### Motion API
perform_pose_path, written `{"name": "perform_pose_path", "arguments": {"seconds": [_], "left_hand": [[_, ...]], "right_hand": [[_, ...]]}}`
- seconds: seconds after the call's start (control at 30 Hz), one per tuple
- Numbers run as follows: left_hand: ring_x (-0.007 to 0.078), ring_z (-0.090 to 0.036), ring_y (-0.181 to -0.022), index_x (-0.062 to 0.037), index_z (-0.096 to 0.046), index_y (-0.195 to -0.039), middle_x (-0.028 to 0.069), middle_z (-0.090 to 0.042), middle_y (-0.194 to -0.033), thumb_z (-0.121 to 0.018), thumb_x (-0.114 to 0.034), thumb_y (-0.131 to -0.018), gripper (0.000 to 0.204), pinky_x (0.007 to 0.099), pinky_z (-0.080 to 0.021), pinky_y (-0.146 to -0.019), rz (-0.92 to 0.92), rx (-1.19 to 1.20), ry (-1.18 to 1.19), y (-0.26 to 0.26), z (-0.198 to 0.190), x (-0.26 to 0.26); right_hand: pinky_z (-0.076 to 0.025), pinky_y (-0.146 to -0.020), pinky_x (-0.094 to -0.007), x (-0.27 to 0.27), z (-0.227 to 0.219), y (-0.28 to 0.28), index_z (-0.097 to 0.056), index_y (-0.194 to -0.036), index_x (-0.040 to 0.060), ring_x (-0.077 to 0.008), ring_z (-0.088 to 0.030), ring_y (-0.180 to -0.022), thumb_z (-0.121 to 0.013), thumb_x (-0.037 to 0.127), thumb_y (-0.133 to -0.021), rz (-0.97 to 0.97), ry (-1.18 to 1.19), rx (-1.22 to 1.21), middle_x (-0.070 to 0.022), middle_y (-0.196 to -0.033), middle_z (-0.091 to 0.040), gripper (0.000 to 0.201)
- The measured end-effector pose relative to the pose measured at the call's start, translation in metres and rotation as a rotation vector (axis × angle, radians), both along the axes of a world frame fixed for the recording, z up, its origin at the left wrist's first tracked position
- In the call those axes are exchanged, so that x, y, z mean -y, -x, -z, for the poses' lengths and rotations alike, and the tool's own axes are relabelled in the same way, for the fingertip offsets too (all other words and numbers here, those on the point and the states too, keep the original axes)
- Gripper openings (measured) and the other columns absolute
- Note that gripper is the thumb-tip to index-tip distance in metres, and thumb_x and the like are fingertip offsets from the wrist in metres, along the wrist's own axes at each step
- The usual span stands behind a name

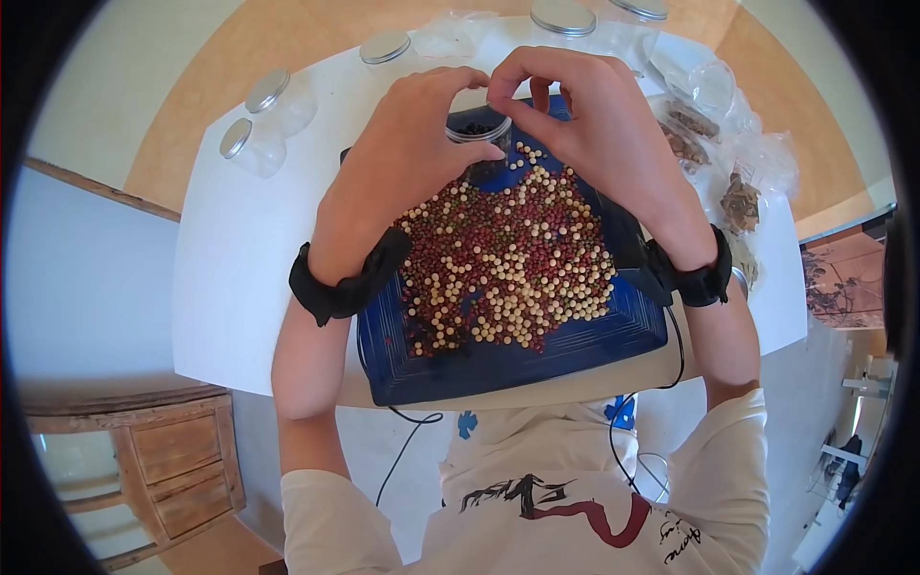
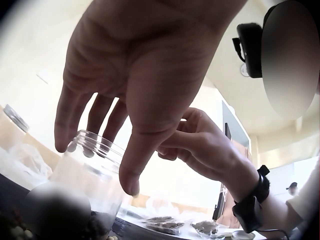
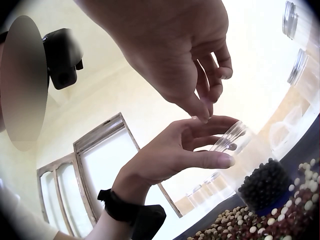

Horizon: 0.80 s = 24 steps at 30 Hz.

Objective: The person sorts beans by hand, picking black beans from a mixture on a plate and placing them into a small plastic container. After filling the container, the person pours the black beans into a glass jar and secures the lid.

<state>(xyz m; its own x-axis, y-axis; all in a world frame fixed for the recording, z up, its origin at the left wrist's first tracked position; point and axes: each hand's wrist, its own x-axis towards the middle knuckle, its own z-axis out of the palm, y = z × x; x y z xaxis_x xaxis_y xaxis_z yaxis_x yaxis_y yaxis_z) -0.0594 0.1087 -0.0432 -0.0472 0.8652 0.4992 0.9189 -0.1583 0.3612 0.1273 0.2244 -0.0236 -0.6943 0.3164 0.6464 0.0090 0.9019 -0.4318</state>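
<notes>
My left hand (image 1: 388,158) grips a clear jar (image 1: 489,172) near its open rim, thumb on the near side and fingers around the far side. Black beans (image 3: 265,185) fill the lower part of the jar, which stands tilted in the right wrist view. Just above and right of the mouth, my right hand (image 1: 604,125) has thumb and fingertips brought together; no bean shows between them. Below both hands, a blue tray (image 1: 517,362) carries a spread of mixed red, cream and green beans (image 1: 508,259). A few cream beans (image 1: 527,153) lie beside the jar.
Lidded clear jars (image 1: 254,149) stand at the table's left and along the back, including one jar (image 1: 563,19) behind my right hand. Plastic bags of dried goods (image 1: 743,201) lie on the right. Black cables (image 1: 414,450) hang at the front edge of the white table (image 1: 230,287).
</notes>
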Motion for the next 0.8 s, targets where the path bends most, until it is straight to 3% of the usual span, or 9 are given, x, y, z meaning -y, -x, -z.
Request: {"name": "perform_pose_path", "arguments": {"seconds": [0.07, 0.3, 0.37, 0.4, 0.47, 0.63, 0.7, 0.77, 0.8], "left_hand": [[0.0288, -0.069, -0.087, -0.0021, -0.072, -0.125, 0.0143, -0.078, -0.112, -0.094, -0.029, -0.077, 0.06, 0.0386, -0.057, -0.079, 0.007, -0.006, -0.001, 0.0, 0.002, -0.002], [0.0284, -0.07, -0.088, -0.0011, -0.071, -0.125, 0.0139, -0.077, -0.11, -0.093, -0.027, -0.079, 0.057, 0.0369, -0.057, -0.08, 0.08, 0.068, 0.046, -0.011, -0.002, -0.004], [0.0275, -0.07, -0.089, -0.0011, -0.07, -0.126, 0.0136, -0.077, -0.112, -0.093, -0.027, -0.079, 0.058, 0.0363, -0.058, -0.08, 0.074, 0.061, 0.054, -0.012, -0.002, -0.004], [0.0267, -0.071, -0.089, -0.0012, -0.069, -0.126, 0.0134, -0.077, -0.113, -0.093, -0.028, -0.079, 0.059, 0.0357, -0.058, -0.08, 0.071, 0.053, 0.061, -0.011, -0.002, -0.003], [0.0268, -0.071, -0.093, -0.0024, -0.068, -0.129, 0.0134, -0.076, -0.117, -0.093, -0.03, -0.079, 0.062, 0.0363, -0.058, -0.081, 0.058, 0.037, 0.081, -0.009, -0.005, 0.0], [0.0266, -0.069, -0.108, -0.0067, -0.065, -0.135, 0.0121, -0.072, -0.125, -0.092, -0.034, -0.082, 0.065, 0.0379, -0.057, -0.086, 0.01, -0.058, 0.029, 0.012, -0.011, 0.015], [0.0266, -0.066, -0.117, -0.0094, -0.065, -0.136, 0.0114, -0.071, -0.127, -0.09, -0.033, -0.085, 0.061, 0.039, -0.057, -0.089, -0.044, -0.118, 0.115, 0.022, -0.022, 0.025], [0.026, -0.068, -0.111, -0.0073, -0.066, -0.13, 0.0108, -0.073, -0.122, -0.086, -0.025, -0.088, 0.049, 0.0385, -0.056, -0.089, -0.067, -0.173, 0.146, 0.026, -0.031, 0.036], [0.0263, -0.069, -0.106, -0.0058, -0.067, -0.125, 0.0106, -0.074, -0.117, -0.085, -0.02, -0.088, 0.043, 0.0385, -0.057, -0.088, -0.056, -0.161, 0.304, 0.026, -0.036, 0.041]], "right_hand": [[-0.057, -0.07, -0.041, 0.001, -0.003, -0.001, -0.075, -0.099, 0.0081, -0.0318, -0.073, -0.075, -0.075, 0.009, -0.089, -0.004, 0.048, 0.021, -0.0113, -0.085, -0.075, 0.01], [-0.057, -0.071, -0.0408, 0.001, -0.003, -0.001, -0.076, -0.1, 0.0087, -0.0317, -0.074, -0.076, -0.074, 0.01, -0.09, -0.003, 0.045, 0.041, -0.0109, -0.085, -0.076, 0.01], [-0.049, -0.062, -0.033, 0.0, -0.001, -0.001, -0.075, -0.102, 0.0085, -0.0178, -0.06, -0.065, -0.079, 0.008, -0.091, -0.012, 0.022, 0.04, -0.0054, -0.079, -0.07, 0.012], [-0.049, -0.062, -0.033, 0.0, -0.001, -0.001, -0.075, -0.102, 0.0085, -0.0178, -0.06, -0.065, -0.079, 0.008, -0.091, -0.016, 0.023, 0.039, -0.0054, -0.079, -0.07, 0.012], [-0.058, -0.072, -0.0415, 0.0, -0.001, 0.0, -0.075, -0.102, 0.009, -0.0328, -0.075, -0.079, -0.075, 0.009, -0.089, -0.011, 0.044, 0.081, -0.0103, -0.086, -0.076, 0.013], [-0.058, -0.072, -0.0421, -0.002, 0.006, 0.0, -0.073, -0.103, 0.0095, -0.0334, -0.075, -0.081, -0.075, 0.009, -0.09, 0.017, 0.031, 0.114, -0.0101, -0.089, -0.077, 0.013], [-0.058, -0.072, -0.0423, -0.003, 0.008, 0.001, -0.073, -0.103, 0.0098, -0.0335, -0.075, -0.081, -0.075, 0.009, -0.09, 0.022, 0.011, 0.126, -0.0101, -0.09, -0.077, 0.013], [-0.058, -0.073, -0.0436, -0.005, 0.012, 0.001, -0.072, -0.1, 0.0098, -0.0346, -0.074, -0.083, -0.075, 0.008, -0.09, 0.047, -0.052, 0.117, -0.0106, -0.091, -0.078, 0.011], [-0.058, -0.073, -0.0436, -0.005, 0.013, 0.002, -0.072, -0.1, 0.0098, -0.0346, -0.074, -0.083, -0.075, 0.008, -0.09, 0.039, -0.049, 0.117, -0.0106, -0.091, -0.078, 0.011]]}}
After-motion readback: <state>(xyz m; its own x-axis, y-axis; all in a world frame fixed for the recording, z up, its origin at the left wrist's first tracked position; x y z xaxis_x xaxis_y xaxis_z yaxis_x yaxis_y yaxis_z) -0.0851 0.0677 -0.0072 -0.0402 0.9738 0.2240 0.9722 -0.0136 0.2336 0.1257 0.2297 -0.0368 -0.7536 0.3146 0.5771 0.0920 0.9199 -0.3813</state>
